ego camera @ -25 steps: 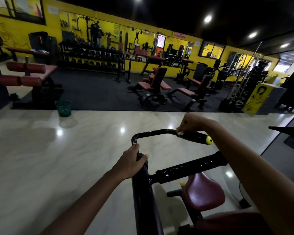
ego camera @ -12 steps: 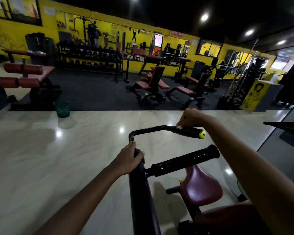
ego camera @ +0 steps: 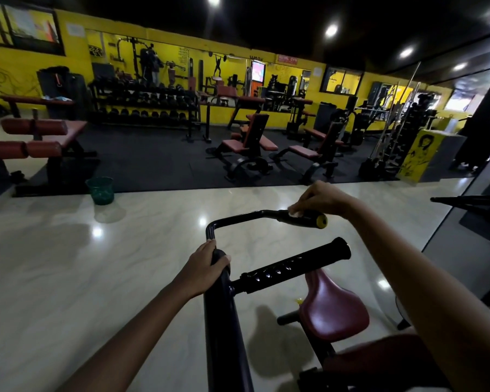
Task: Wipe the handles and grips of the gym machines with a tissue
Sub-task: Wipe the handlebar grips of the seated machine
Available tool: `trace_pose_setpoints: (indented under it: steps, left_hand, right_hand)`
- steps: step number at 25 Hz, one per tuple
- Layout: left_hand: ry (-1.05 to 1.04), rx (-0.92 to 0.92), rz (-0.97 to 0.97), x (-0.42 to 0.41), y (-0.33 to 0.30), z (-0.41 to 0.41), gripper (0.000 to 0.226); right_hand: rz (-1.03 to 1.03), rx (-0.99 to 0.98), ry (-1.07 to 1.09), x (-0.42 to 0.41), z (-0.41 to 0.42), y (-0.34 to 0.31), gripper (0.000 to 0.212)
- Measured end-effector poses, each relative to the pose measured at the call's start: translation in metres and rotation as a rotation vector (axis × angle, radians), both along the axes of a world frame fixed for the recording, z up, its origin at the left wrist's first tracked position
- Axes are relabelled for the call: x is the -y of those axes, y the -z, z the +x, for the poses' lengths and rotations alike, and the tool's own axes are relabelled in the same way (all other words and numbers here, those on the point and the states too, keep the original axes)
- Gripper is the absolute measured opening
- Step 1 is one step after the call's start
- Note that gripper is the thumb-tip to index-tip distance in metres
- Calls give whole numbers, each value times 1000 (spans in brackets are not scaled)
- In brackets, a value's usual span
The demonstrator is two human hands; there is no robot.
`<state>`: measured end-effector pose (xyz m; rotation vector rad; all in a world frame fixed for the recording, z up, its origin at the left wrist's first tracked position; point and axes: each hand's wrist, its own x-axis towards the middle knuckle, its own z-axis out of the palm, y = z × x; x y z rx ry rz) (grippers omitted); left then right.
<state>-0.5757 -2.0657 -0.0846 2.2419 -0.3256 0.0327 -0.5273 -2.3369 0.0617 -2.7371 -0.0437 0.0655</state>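
Note:
A black gym machine stands in front of me with a thick upright post [ego camera: 224,321]. My left hand [ego camera: 207,267] grips the top of that post. A thin bent bar rises from it to a black handle grip [ego camera: 309,217] with a yellow end cap. My right hand [ego camera: 320,198] curls over this grip from above and presses a small white tissue [ego camera: 294,214] against it. A second, padded black handle [ego camera: 294,267] sticks out to the right below, with no hand on it.
A maroon seat [ego camera: 333,309] sits low right of the post. Glossy pale floor [ego camera: 68,264] spreads left and ahead, with a green bin [ego camera: 100,190] at its far edge. Benches, a dumbbell rack [ego camera: 145,108] and other machines stand on the black mat before the yellow wall.
My right hand has slid along the upper grip toward the yellow cap with the tissue. My left hand has kept its hold on the post; the view shifted slightly.

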Motion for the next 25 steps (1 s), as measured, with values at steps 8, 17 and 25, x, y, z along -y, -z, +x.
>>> trace_pose_setpoints:
  steps: [8, 17, 25]
  left_hand:
    - [-5, -19, -14, 0, -1, -3, 16]
    - [-24, -30, -14, 2, -12, -12, 15]
    - [-19, -24, -10, 1, -1, -3, 39]
  right_hand:
    - [94, 9, -13, 6, -16, -7, 9]
    - [113, -43, 11, 16, -27, -20, 11]
    - [63, -6, 36, -5, 24, 14, 19]
